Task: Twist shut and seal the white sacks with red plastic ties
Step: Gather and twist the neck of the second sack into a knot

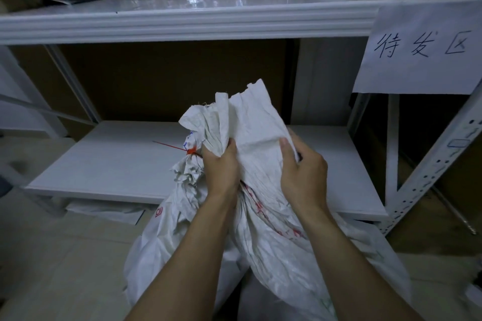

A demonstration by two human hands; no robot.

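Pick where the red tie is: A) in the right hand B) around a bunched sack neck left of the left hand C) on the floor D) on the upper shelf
B: the red tie cinches a bunched sack neck beside the left hand; the right hand grips white sack fabric.

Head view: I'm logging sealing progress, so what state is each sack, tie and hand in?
Held sack: neck gathered, not yet tied.
Left sack: neck cinched shut.
Red plastic tie: fastened round the left sack's neck, tail sticking out to the left.
Left hand: grips the held sack's neck.
Right hand: grips the held sack's fabric.
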